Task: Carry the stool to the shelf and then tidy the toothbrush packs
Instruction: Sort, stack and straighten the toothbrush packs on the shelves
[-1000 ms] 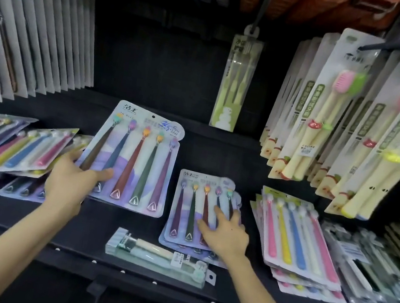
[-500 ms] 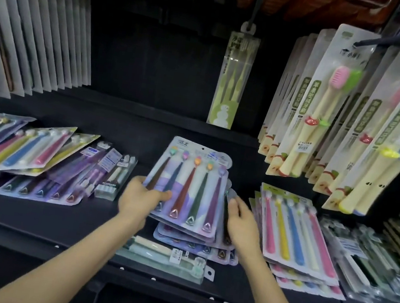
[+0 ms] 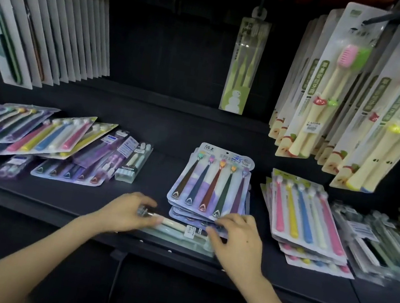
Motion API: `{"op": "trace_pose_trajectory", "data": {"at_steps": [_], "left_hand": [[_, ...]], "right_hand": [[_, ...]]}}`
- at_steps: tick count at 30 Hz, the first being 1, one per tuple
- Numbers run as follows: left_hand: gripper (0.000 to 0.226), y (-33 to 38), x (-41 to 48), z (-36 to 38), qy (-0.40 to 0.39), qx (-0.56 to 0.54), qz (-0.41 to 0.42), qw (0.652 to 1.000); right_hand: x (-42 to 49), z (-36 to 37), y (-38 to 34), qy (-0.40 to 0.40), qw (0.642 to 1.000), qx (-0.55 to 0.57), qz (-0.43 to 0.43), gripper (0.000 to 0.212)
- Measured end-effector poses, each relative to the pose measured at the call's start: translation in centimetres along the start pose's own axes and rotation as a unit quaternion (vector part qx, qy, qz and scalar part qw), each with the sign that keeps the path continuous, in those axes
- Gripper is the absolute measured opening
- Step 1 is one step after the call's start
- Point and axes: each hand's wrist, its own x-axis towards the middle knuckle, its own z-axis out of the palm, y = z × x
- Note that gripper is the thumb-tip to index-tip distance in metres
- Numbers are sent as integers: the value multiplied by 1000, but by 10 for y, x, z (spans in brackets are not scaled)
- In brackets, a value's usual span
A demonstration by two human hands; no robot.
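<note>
Tidying is the step you are working on: the stool is not showing in the head view, and you are standing at the shelf (image 3: 106, 196) with both hands among the toothbrush packs, so I am judging the carrying part done.

Your left hand (image 3: 125, 214) is gripping the left end of the clear pack (image 3: 180, 230), thumb on the near side and fingers curling over the far side. Your right hand (image 3: 239, 240) is curling over the pack's right end, with its fingertips close to the lower edge of the stack of five-brush packs (image 3: 212, 180). Blur is hiding whether it is pinching the pack or only touching it, so I cannot tell.

The clear pack is lying crosswise at the shelf's front edge, just in front of that stack and touching or nearly touching its lowest pack. The stack itself is sitting fairly square, between the loose packs (image 3: 67, 145) fanned out on the left and the pastel pile (image 3: 307, 217) on the right.

Next, you are probably looking at lifting the clear pack away from the edge with both ends level, then finding where it belongs. Similar small boxed packs are lying at the right end of the loose group. Mind the stack while you are lifting, since your right fingers are working right beside it.
</note>
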Motion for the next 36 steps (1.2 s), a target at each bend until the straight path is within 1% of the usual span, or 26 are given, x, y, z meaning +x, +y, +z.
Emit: {"op": "trace_pose_trajectory", "data": {"at_steps": [1, 2, 4, 6, 9, 10, 13, 14, 15, 16, 17, 18, 19, 20, 21, 22, 23, 25, 26, 27, 28, 30, 32, 33, 36], "left_hand": [[93, -3, -8, 2, -12, 25, 18, 999], [96, -6, -12, 6, -14, 50, 32, 998], [82, -7, -18, 12, 7, 83, 58, 995], [70, -4, -24, 16, 23, 87, 94, 991], [54, 4, -37, 20, 40, 53, 132, 989], [53, 7, -43, 20, 44, 35, 146, 988], [64, 27, -54, 18, 63, -15, 195, 979], [67, 36, -54, 20, 72, -22, 206, 976], [70, 44, -53, 22, 82, -25, 218, 972], [73, 54, -52, 25, 91, -23, 228, 969], [76, 63, -52, 28, 100, -20, 240, 965], [77, 72, -53, 30, 102, -15, 245, 964], [76, 80, -54, 32, 97, -13, 246, 964], [70, 87, -56, 33, 85, -13, 236, 968], [63, 92, -57, 34, 67, -20, 224, 972], [58, 95, -59, 35, 49, -35, 212, 975], [58, 97, -60, 37, 42, -52, 206, 976], [55, 97, -65, 43, 54, -61, 199, 977], [49, 98, -68, 47, 67, -72, 193, 976], [43, 101, -70, 51, 80, -95, 184, 975], [41, 106, -71, 55, 92, -125, 178, 972], [40, 127, -70, 61, 109, -175, 172, 963], [41, 155, -62, 68, 109, -254, 174, 945], [41, 172, -57, 73, 93, -306, 172, 932], [44, 228, -41, 89, -6, -464, 128, 877]], "right_hand": [[-4, 2, -1, -11, 1000, -16, -9, 29], [-7, 5, -1, -18, 999, -38, -15, 32], [-9, 6, -1, -24, 997, -66, -19, 37], [-15, 0, -6, -11, 998, -65, -5, 37], [-32, -15, -9, -6, 999, -10, 41, 45], [-38, -21, -9, -13, 998, 15, 63, 49], [-52, -47, -4, -70, 985, 68, 139, 66], [-56, -56, 0, -80, 975, 106, 180, 67], [-57, -66, 3, -88, 951, 177, 238, 67], [-57, -76, 6, -91, 905, 279, 307, 66], [-56, -84, 8, -82, 842, 393, 360, 63], [-54, -92, 8, -58, 777, 489, 391, 57], [-53, -97, 7, -26, 734, 548, 400, 51], [-52, -101, 7, 0, 721, 567, 397, 47], [-51, -103, 5, 19, 724, 571, 387, 46], [-50, -105, 2, 29, 733, 568, 372, 46], [-48, -106, -1, 31, 746, 561, 357, 48], [-43, -106, -11, 17, 769, 548, 328, 55], [-40, -107, -17, 15, 776, 547, 314, 60], [-37, -107, -20, 23, 773, 555, 305, 65], [-34, -107, -20, 41, 763, 568, 306, 68], [-32, -111, -18, 75, 747, 579, 319, 72], [-36, -114, -11, 73, 759, 557, 329, 70], [-40, -117, -7, 60, 770, 541, 334, 67], [-53, -131, 16, 37, 795, 491, 355, 45]]}}
